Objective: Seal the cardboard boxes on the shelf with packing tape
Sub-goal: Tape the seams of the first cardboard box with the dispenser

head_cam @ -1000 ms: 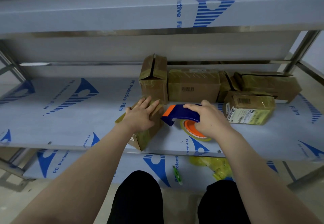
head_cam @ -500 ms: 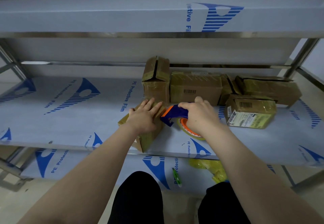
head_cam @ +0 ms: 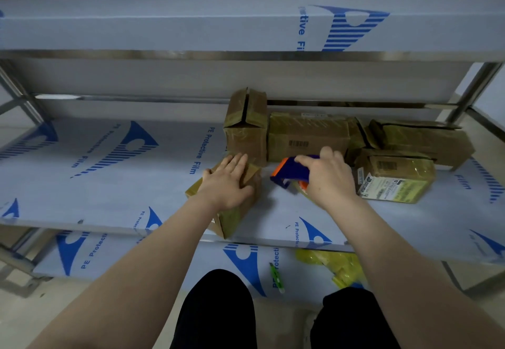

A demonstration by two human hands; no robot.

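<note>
the left hand (head_cam: pixel 226 184) lies flat on the box (head_cam: pixel 235 213), fingers straight and spread, and presses its top flaps down. the box sits at the front edge of the shelf (head_cam: pixel 109 198). it looks small and light. the cardboard seems thin and may dent, so i think it is best to hold it from the top, near the seam. the old tape on it looks glossy, perhaps slippery. the right hand (head_cam: pixel 328 182) grips the dispenser (head_cam: pixel 293 169) by its blue handle, at 3 o'clock from the box, close but apart. at 12 o'clock stands a tall box (head_cam: pixel 246 132) with a dark gap in its top seam. a long box (head_cam: pixel 308 138) lies at 1 o'clock. what is inside any box is hidden.
</note>
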